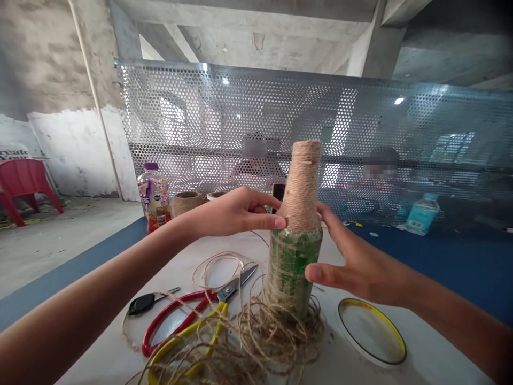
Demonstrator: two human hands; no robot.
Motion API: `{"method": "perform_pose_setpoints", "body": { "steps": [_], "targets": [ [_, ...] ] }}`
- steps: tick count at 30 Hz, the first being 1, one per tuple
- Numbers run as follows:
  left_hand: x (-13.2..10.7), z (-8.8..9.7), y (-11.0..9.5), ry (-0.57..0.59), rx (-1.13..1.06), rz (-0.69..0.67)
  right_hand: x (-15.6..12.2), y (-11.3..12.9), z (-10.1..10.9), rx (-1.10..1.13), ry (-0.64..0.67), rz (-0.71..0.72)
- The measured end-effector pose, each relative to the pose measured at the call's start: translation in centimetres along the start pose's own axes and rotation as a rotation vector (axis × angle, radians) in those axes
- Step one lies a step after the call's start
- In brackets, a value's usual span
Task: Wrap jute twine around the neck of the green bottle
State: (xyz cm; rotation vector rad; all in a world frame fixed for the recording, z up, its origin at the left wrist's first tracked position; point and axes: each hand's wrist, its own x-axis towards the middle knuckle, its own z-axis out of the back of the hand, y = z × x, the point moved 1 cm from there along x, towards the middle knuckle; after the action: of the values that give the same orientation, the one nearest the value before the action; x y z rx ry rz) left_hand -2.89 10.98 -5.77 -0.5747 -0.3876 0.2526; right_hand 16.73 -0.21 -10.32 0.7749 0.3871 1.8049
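A green glass bottle (294,267) stands upright in front of me, its body streaked with a pale, patchy coating. Tan twine (304,184) wraps its neck and shoulder in tight rows. My left hand (236,214) is closed at the left of the shoulder, thumb pressing the twine at the lowest row. Around the right side curves my right hand (356,267), thumb at the front of the body and fingers partly hidden behind the shoulder. Loose twine (256,337) lies in a tangled heap around the base. Scissors (228,291) with red and yellow handles lie left, partly under strands.
A tape ring (372,331) lies at right, a black key-like object (142,303) at left. Behind are a twine roll (187,202), a purple-capped drink pouch (154,195) and a blue-labelled bottle (422,214). A perforated metal screen (208,123) crosses the back; people sit beyond it.
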Motion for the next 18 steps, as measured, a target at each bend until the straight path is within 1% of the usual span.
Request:
{"method": "perform_pose_setpoints", "body": {
  "steps": [3,5,6,8,11,12,14,16,18],
  "targets": [
    [0.0,-0.2,-0.4,-0.022,0.007,0.03,0.0,0.3,-1.0,0.076,-0.155,-0.081],
    [0.0,-0.4,-0.5,-0.027,0.011,0.053,0.1,0.3,-1.8,0.142,-0.211,-0.097],
    [0.1,-0.4,-0.5,-0.033,0.01,0.056,0.1,0.3,-2.0,0.183,-0.213,-0.09],
    [0.2,-0.5,-0.2,-0.046,-0.001,0.038,0.2,0.2,-2.0,0.284,-0.166,-0.057],
    [0.3,-0.6,0.2,-0.051,-0.009,0.0,0.2,0.2,-1.3,0.413,-0.011,0.004],
    [0.3,-0.7,0.3,-0.052,-0.005,-0.004,0.2,0.2,-1.0,0.42,0.021,0.018],
    [0.3,-0.7,0.3,-0.057,0.007,-0.001,0.1,0.3,-0.6,0.345,0.03,0.011],
    [0.3,-0.8,0.1,-0.058,0.017,0.01,0.1,0.4,-0.5,0.221,-0.021,-0.03],
    [0.2,-0.9,0.0,-0.05,0.019,0.02,0.1,0.5,-0.9,0.156,-0.095,-0.07]
  ]
}}
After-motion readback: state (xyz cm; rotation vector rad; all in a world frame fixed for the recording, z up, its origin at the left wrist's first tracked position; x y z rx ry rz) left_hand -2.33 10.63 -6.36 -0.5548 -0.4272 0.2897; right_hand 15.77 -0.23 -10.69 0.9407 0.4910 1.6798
